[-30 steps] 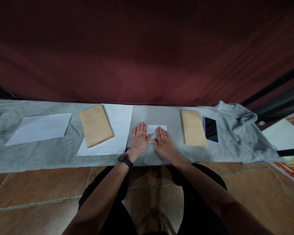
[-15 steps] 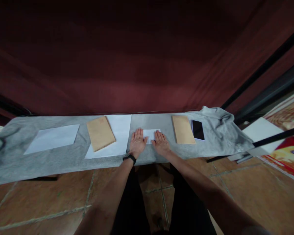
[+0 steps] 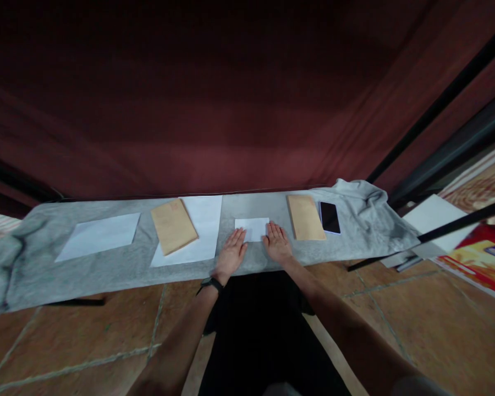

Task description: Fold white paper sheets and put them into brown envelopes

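hands 2: left hand (image 3: 231, 253) and right hand (image 3: 278, 244) flat, gripping nothing, at opposite ends of slip (image 3: 253, 227) | slip 1: on desk (image 3: 258, 204), between them | brown packets (image 3: 174, 226) 2: one either side | sheets (image 3: 101, 236) 2: both left, one under a packet | phone (image 3: 330, 217) 1: beside right packet

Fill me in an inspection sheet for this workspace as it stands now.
Surface: grey cloth, rumpled at both ends.
Job's things: small paper, lying flat between the hands.
Clutter: left brown stack, partly on a large sheet; another sheet further left; right brown stack beside a phone.
Hands: left hand flat at the paper's lower left corner, watch on that wrist; right hand flat at its right edge.
Cables: nothing clearly seen.
Surroundings: dark red backdrop, tiled floor, white board at right.
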`<state>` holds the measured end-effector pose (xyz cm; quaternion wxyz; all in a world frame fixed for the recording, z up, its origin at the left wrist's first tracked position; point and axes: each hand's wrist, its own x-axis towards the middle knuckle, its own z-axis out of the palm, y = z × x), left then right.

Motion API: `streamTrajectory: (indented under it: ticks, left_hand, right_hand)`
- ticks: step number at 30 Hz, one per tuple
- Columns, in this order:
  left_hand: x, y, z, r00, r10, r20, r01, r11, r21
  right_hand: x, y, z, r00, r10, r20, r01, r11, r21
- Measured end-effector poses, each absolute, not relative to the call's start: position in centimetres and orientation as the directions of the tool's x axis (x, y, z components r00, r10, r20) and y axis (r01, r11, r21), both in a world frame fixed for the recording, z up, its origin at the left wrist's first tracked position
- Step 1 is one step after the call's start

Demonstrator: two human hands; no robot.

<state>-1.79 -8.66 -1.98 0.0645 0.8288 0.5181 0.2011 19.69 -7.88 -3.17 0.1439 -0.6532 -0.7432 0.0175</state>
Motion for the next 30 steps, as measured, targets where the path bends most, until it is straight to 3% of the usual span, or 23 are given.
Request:
streamTrajectory:
  ticks: [15, 25, 30]
  left_hand:
    - [-1.46, -9.32, -1.42, 0.418, 0.888, 0.194, 0.849, -0.457, 0.264]
    - [-1.83, -8.87, -1.79, 0.401, 0.894, 0.201, 0.828, -0.448, 0.337]
    - [-1.9, -8.88, -1.69, 0.411, 0.888, 0.206, 0.837, -0.457, 0.3]
  right_hand:
    - [19.67, -8.12, -2.9, -0.098, 0.965, 0.243, 0.966, 0.151, -0.21]
    - [19.35, -8.09, -2.6, -0.073, 0.988, 0.133, 0.967, 0.103, -0.235]
    - [19.39, -8.06, -2.8, -0.073, 0.974, 0.213, 0.954, 0.131, -0.269]
